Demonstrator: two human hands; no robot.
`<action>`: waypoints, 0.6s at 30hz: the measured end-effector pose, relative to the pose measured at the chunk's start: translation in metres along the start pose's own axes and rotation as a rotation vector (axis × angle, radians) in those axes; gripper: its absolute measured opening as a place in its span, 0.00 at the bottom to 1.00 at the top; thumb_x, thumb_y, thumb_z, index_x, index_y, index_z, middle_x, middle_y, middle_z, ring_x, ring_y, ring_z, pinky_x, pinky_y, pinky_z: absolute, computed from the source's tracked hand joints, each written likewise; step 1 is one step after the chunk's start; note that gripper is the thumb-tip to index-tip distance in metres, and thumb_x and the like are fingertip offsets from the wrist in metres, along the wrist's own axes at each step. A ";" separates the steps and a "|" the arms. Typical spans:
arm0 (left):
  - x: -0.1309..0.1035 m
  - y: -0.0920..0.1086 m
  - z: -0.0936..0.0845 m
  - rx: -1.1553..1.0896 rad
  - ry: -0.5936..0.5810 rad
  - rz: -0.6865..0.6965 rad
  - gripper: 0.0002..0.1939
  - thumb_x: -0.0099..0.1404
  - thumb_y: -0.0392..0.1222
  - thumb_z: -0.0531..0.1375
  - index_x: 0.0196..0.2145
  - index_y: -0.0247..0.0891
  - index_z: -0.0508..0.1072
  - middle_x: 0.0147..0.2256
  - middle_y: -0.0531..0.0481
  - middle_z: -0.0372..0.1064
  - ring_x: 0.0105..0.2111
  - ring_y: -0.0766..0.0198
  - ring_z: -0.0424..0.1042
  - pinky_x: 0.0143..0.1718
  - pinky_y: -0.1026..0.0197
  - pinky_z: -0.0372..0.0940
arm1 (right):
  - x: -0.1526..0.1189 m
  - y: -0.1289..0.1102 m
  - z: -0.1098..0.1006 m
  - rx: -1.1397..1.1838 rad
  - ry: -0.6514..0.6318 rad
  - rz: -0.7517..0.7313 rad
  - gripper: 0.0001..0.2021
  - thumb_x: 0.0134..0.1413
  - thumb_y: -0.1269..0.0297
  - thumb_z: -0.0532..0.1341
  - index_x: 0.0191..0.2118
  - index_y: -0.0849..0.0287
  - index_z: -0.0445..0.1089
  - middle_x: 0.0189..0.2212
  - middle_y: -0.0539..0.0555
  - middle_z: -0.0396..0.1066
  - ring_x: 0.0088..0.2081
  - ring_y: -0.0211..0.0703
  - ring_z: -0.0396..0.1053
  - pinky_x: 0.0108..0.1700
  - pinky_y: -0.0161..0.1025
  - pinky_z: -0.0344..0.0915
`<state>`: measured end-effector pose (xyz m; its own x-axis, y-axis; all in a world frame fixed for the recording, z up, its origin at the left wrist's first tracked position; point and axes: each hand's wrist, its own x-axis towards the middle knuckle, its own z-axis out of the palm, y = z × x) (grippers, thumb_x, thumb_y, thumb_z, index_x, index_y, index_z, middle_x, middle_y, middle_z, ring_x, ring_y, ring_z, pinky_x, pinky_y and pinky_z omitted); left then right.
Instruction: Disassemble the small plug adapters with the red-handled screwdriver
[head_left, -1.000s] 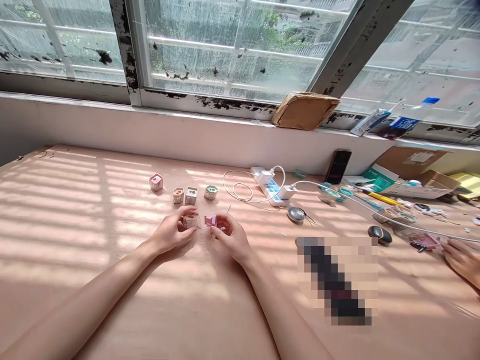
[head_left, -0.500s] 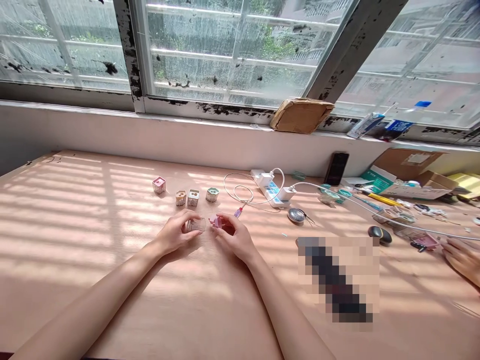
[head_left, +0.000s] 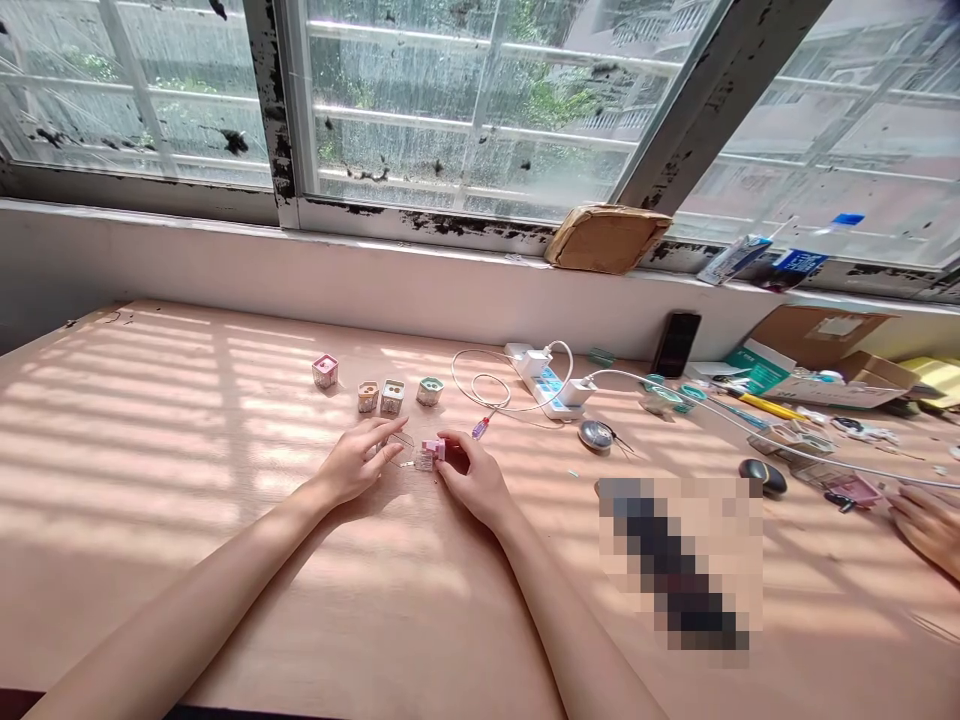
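My left hand (head_left: 358,462) rests on the table with thumb and fingers apart. Just at its fingertips is a clear plastic case (head_left: 403,447), partly hidden by the fingers. My right hand (head_left: 474,478) pinches a small pink plastic part (head_left: 433,449), with a pale, see-through section below it, close to the case's right side. Beyond my hands stand small clear-sided boxes: a pink-topped box (head_left: 325,371), a yellow-topped box (head_left: 367,397), a white-topped box (head_left: 392,396) and a green-topped box (head_left: 430,390).
A small screwdriver (head_left: 481,428) lies beyond my right hand, near a looped white cable and a power strip (head_left: 551,386). Farther right are a round grey object (head_left: 596,435), a black mouse (head_left: 763,476), an open carton (head_left: 832,385) and another person's hand (head_left: 926,525).
My left fingers have spread and loosened from the clear case. The pink part in my right hand has turned, and a pale section now shows beneath it. The view has shifted slightly.
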<state>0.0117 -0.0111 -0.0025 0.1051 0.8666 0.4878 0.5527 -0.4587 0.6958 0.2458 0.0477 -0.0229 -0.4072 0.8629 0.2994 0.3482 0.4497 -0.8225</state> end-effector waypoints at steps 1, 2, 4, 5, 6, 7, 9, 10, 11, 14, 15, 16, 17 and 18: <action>0.000 0.000 0.000 0.000 -0.006 -0.006 0.20 0.73 0.44 0.56 0.60 0.43 0.72 0.51 0.43 0.75 0.50 0.55 0.74 0.54 0.53 0.69 | 0.000 0.000 0.000 -0.001 -0.001 0.007 0.17 0.53 0.65 0.62 0.50 0.57 0.70 0.47 0.58 0.77 0.47 0.50 0.76 0.53 0.50 0.72; 0.000 0.000 0.000 -0.002 -0.014 -0.012 0.20 0.73 0.44 0.56 0.60 0.42 0.72 0.51 0.43 0.75 0.51 0.55 0.74 0.54 0.54 0.69 | 0.000 0.000 0.000 0.001 -0.002 0.015 0.17 0.53 0.65 0.62 0.50 0.57 0.70 0.46 0.58 0.77 0.47 0.50 0.76 0.53 0.50 0.72; 0.001 0.000 0.000 -0.008 -0.032 -0.019 0.19 0.74 0.44 0.54 0.60 0.41 0.72 0.51 0.43 0.75 0.51 0.55 0.74 0.54 0.54 0.69 | 0.000 -0.001 0.000 0.016 -0.007 0.027 0.17 0.53 0.64 0.62 0.51 0.57 0.70 0.47 0.58 0.77 0.48 0.51 0.76 0.52 0.50 0.72; 0.001 0.001 0.000 -0.014 -0.037 -0.018 0.19 0.75 0.44 0.53 0.60 0.41 0.72 0.51 0.43 0.76 0.51 0.55 0.74 0.54 0.53 0.69 | 0.000 -0.001 0.000 0.025 -0.010 0.031 0.18 0.54 0.64 0.62 0.51 0.57 0.69 0.47 0.59 0.77 0.48 0.51 0.76 0.53 0.50 0.72; 0.001 0.001 0.000 -0.020 -0.037 -0.016 0.19 0.75 0.43 0.52 0.60 0.41 0.72 0.51 0.43 0.76 0.52 0.56 0.74 0.54 0.53 0.69 | 0.000 -0.002 0.000 0.031 -0.011 0.034 0.18 0.54 0.64 0.62 0.51 0.57 0.69 0.47 0.59 0.77 0.48 0.51 0.76 0.53 0.50 0.72; 0.001 0.001 0.000 -0.023 -0.030 -0.020 0.20 0.75 0.43 0.52 0.60 0.41 0.71 0.52 0.42 0.75 0.52 0.55 0.74 0.55 0.52 0.68 | 0.000 -0.002 0.000 0.035 -0.010 0.036 0.18 0.54 0.64 0.62 0.51 0.58 0.69 0.47 0.59 0.77 0.48 0.51 0.76 0.53 0.51 0.72; 0.000 0.002 -0.001 -0.002 -0.014 -0.041 0.19 0.73 0.43 0.55 0.59 0.41 0.71 0.53 0.43 0.75 0.53 0.54 0.73 0.56 0.51 0.68 | 0.000 -0.003 0.000 0.044 -0.003 0.036 0.18 0.54 0.63 0.62 0.51 0.57 0.69 0.47 0.59 0.77 0.48 0.51 0.77 0.53 0.51 0.72; 0.000 0.002 -0.002 0.017 -0.017 -0.046 0.18 0.72 0.43 0.58 0.58 0.41 0.72 0.53 0.43 0.75 0.53 0.54 0.73 0.56 0.50 0.68 | 0.000 -0.003 0.000 0.050 0.000 0.036 0.18 0.54 0.63 0.62 0.51 0.57 0.69 0.46 0.59 0.77 0.48 0.51 0.77 0.53 0.50 0.72; 0.000 0.002 -0.002 0.036 -0.030 -0.040 0.17 0.70 0.44 0.61 0.55 0.42 0.73 0.52 0.43 0.75 0.53 0.53 0.73 0.57 0.50 0.68 | 0.000 -0.003 0.000 0.056 0.003 0.035 0.18 0.54 0.63 0.62 0.51 0.57 0.69 0.46 0.58 0.78 0.48 0.51 0.77 0.53 0.50 0.73; -0.001 0.002 -0.003 0.065 -0.060 0.021 0.14 0.66 0.44 0.65 0.49 0.43 0.77 0.49 0.44 0.77 0.51 0.53 0.75 0.55 0.49 0.69 | 0.000 -0.004 0.000 0.065 0.010 0.034 0.18 0.54 0.64 0.62 0.51 0.56 0.69 0.46 0.57 0.78 0.47 0.51 0.77 0.52 0.50 0.73; -0.001 0.002 -0.003 0.064 -0.051 0.039 0.13 0.66 0.44 0.66 0.48 0.43 0.77 0.48 0.44 0.77 0.50 0.53 0.75 0.55 0.49 0.70 | 0.000 -0.004 0.000 0.064 0.013 0.036 0.18 0.54 0.64 0.62 0.51 0.56 0.70 0.46 0.57 0.78 0.47 0.50 0.77 0.52 0.51 0.73; -0.001 0.001 -0.003 0.061 -0.037 0.051 0.14 0.66 0.45 0.66 0.48 0.43 0.77 0.48 0.44 0.77 0.50 0.53 0.75 0.54 0.49 0.70 | 0.000 -0.005 0.000 0.066 0.016 0.037 0.17 0.54 0.64 0.62 0.51 0.56 0.70 0.46 0.57 0.78 0.47 0.50 0.77 0.53 0.50 0.73; -0.001 0.001 -0.003 0.058 -0.025 0.059 0.14 0.66 0.45 0.66 0.49 0.43 0.77 0.48 0.44 0.76 0.50 0.53 0.75 0.54 0.50 0.70 | 0.000 -0.005 0.000 0.071 0.016 0.038 0.17 0.54 0.64 0.62 0.51 0.56 0.70 0.46 0.57 0.78 0.47 0.50 0.77 0.53 0.50 0.73; 0.000 0.001 -0.003 0.051 -0.023 0.063 0.14 0.66 0.45 0.66 0.49 0.43 0.77 0.48 0.43 0.76 0.49 0.53 0.75 0.53 0.50 0.71 | 0.000 -0.005 0.000 0.078 0.016 0.039 0.17 0.55 0.64 0.62 0.51 0.56 0.70 0.46 0.57 0.78 0.48 0.51 0.77 0.53 0.50 0.73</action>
<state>0.0096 -0.0126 0.0001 0.1593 0.8410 0.5170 0.5858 -0.5021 0.6362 0.2437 0.0451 -0.0188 -0.3805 0.8834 0.2735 0.2968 0.3968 -0.8686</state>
